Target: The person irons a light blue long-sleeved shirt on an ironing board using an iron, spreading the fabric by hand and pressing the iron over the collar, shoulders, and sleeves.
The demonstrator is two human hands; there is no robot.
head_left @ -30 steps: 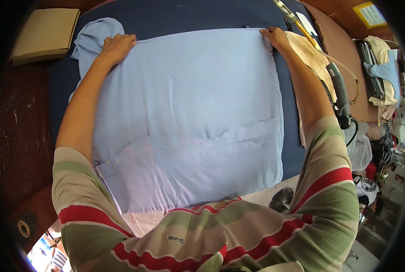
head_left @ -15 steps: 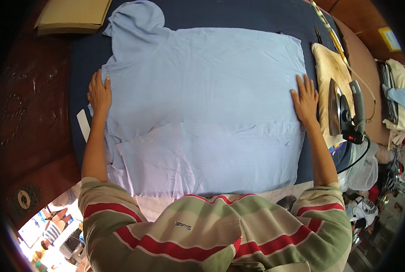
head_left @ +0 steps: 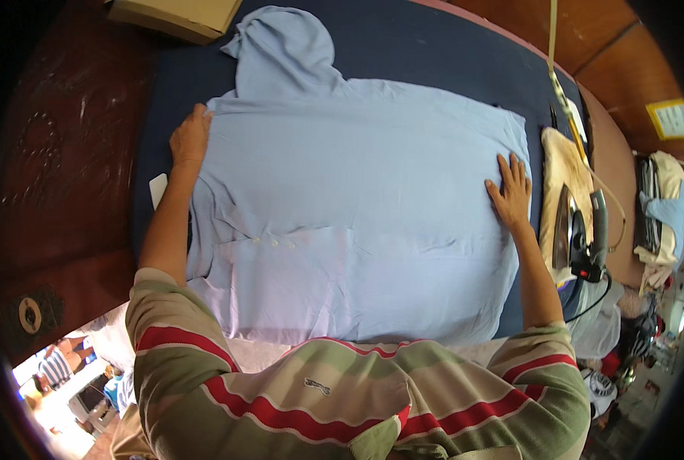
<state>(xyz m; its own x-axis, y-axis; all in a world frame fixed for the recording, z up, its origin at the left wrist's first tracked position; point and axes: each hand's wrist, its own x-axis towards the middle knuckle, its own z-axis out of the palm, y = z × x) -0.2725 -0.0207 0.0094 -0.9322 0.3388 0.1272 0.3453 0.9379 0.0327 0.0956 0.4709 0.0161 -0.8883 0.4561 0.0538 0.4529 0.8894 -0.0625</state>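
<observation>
A: In the head view, where is the cloth, and what do the fingers have of it?

B: The light-blue garment (head_left: 372,169) lies between and under the person's fingers. The left hand (head_left: 189,142) is at its left edge, fingers bent; whether they pinch the cloth, one cannot tell. The right hand (head_left: 516,193) lies flat near the opposite edge, fingers spread, gripping nothing.

A: How much of it lies flat?

B: Most of the stretch between the two sets of fingers looks flat. Less settled is the part nearer the person than the left fingers, where folds run beside small buttons (head_left: 274,243). Beyond the left fingers, bunched fabric (head_left: 290,46) is heaped loosely.

A: And the surface?

B: The surface (head_left: 434,50) is dark blue. Right of the right fingers, an iron (head_left: 599,213) rests on a tan pad (head_left: 554,162). Beyond the left fingers, farther off, sits a cardboard box (head_left: 177,17).

A: The room?

B: Carved dark wood (head_left: 66,153) spreads left of the left fingers. Well right of the right fingers are stacked clothes (head_left: 667,203) and, on the wall, a yellow-framed notice (head_left: 670,120). Far nearer than the left fingers, another person in a striped top (head_left: 54,366) shows small.
</observation>
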